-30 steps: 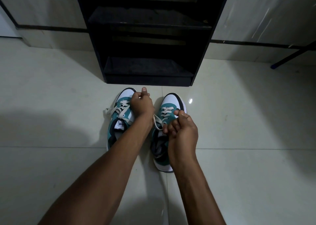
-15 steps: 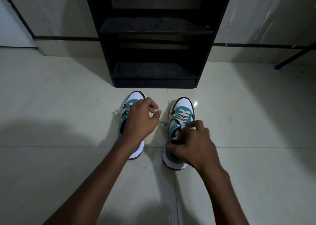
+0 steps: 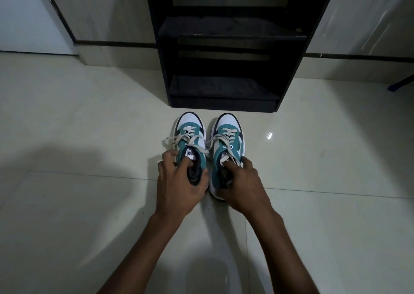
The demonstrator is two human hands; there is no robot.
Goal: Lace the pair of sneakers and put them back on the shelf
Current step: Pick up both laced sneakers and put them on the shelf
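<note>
Pale tiled floor (image 3: 89, 126) bears two sneakers (image 3: 190, 141) (side by side) before the black shelf (image 3: 224, 105).

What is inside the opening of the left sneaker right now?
Fingers of the left hand reach into the left sneaker and grip its collar, below the tongue label. The dark lining shows around them; the insole further in is hidden.

One head-worn, wide-angle view looks forward and steeply down, close above the floor (image 3: 89, 137), facing a dark shelf (image 3: 224, 87) at upper centre.
</note>
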